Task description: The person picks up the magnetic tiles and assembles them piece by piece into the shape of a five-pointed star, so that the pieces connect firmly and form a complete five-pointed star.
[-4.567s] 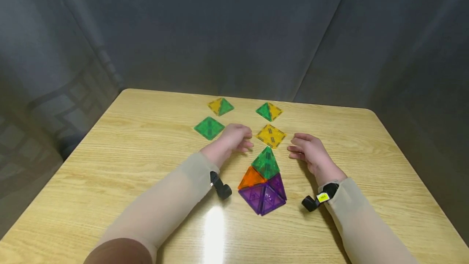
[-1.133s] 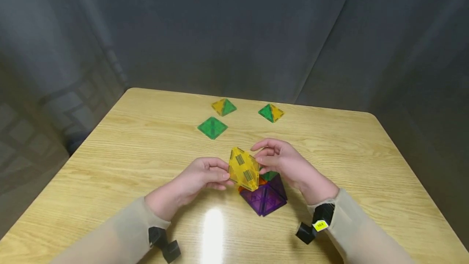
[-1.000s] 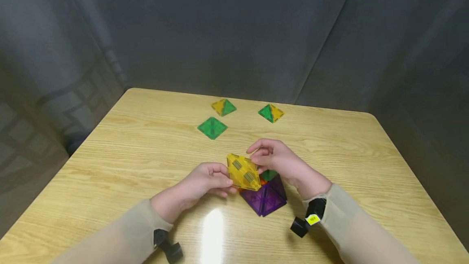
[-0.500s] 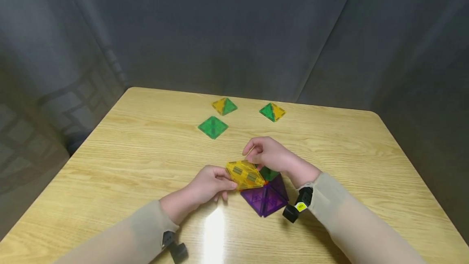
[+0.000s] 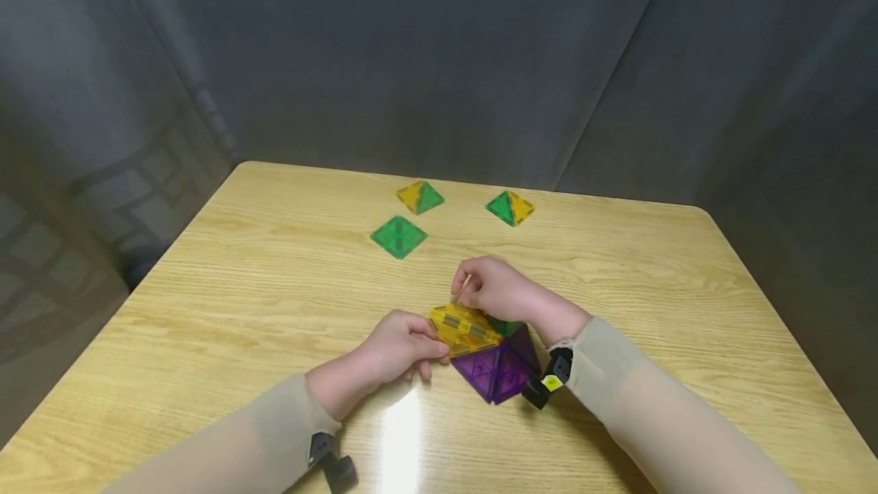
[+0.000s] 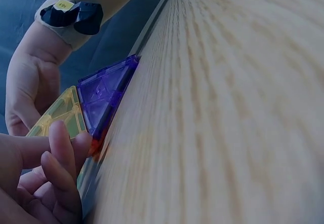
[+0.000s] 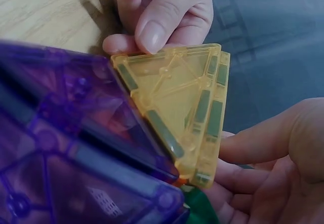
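A joined pair of translucent yellow triangular magnetic tiles (image 5: 465, 332), folded at the seam, is held between both hands. My left hand (image 5: 401, 345) pinches its left edge, thumb on top. At its far edge, my right hand (image 5: 497, 288) holds it with thumb and fingers. The pair leans against a raised structure of purple triangular tiles (image 5: 480, 372); in the right wrist view its edge lies along a purple tile (image 7: 76, 143). A bit of orange tile (image 6: 95, 146) shows low in the left wrist view. Behind, a green tile (image 5: 504, 325) is partly covered by my right hand.
Farther back on the wooden table (image 5: 261, 311) lie a green tile pair (image 5: 398, 237) and two yellow-and-green pairs, one at left (image 5: 420, 197) and one at right (image 5: 511, 208). Grey curtains (image 5: 439, 59) stand beyond the table's edges.
The yellow pair, flat on the table at first, was picked up and brought to the structure. Over the last second both hands have lowered and tilted it over the orange tile.
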Tool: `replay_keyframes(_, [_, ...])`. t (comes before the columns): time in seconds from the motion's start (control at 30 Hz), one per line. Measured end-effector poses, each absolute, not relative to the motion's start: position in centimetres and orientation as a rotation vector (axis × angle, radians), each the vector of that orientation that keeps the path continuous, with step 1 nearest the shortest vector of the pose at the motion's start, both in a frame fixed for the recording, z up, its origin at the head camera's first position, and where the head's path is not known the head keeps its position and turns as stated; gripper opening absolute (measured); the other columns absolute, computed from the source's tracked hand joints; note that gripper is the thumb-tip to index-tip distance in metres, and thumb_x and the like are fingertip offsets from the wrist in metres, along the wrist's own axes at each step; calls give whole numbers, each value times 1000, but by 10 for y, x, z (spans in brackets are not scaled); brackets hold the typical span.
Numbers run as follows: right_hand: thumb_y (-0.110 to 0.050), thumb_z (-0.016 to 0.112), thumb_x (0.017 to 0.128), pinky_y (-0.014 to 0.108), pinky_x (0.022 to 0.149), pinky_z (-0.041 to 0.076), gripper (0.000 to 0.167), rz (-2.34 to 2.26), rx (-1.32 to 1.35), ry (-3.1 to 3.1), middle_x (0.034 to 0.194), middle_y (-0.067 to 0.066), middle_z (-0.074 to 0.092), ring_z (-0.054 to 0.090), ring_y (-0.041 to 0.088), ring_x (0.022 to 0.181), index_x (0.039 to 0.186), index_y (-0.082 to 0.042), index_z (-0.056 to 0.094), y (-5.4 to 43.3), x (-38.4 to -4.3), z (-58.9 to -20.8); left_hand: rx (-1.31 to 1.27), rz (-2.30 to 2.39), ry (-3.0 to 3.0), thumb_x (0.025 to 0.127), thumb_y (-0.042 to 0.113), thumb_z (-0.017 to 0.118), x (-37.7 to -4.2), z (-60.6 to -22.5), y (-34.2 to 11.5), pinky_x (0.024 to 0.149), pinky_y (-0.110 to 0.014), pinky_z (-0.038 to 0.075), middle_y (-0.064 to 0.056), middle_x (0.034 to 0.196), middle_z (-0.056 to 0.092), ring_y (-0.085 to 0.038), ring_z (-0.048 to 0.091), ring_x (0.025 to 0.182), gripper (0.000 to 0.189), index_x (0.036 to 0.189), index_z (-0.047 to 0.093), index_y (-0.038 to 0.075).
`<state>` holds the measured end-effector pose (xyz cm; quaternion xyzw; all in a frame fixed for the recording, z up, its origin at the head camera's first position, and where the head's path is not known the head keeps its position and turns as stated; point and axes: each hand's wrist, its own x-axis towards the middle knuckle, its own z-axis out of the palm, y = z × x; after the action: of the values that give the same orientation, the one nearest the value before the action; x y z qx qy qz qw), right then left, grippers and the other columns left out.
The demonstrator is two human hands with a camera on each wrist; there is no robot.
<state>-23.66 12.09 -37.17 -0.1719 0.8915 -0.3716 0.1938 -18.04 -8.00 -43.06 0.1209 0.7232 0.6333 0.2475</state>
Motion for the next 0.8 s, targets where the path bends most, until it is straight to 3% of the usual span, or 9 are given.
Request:
replay_keyframes(0.43, [7, 61, 90, 26, 53, 42, 18, -734, -560, 2552, 69, 3, 55, 48, 15, 59, 93, -10, 66, 113, -238, -370, 341, 1658, 1996, 89, 4, 68, -183, -431, -77, 38, -19, 41, -11, 79, 73, -10, 59, 47, 9, 84, 69, -3])
replay_keyframes(0.63, [8, 59, 91, 26, 57, 45, 20, -702, -546, 2548, 75, 3, 59, 51, 16, 63, 92, -10, 66, 112, -238, -370, 329, 1647, 1978, 89, 2, 67, -183, -430, -77, 37, -19, 41, -11, 77, 73, -11, 59, 46, 9, 82, 67, -3])
replay_keyframes(0.8, [0, 60, 95, 29, 63, 49, 12, -745, -558, 2582, 84, 4, 64, 57, 17, 72, 99, -9, 67, 117, -237, -365, 296, 1642, 1962, 90, 2, 67, -183, -428, -76, 37, -19, 41, -12, 78, 73, -11, 59, 46, 9, 82, 65, -3])
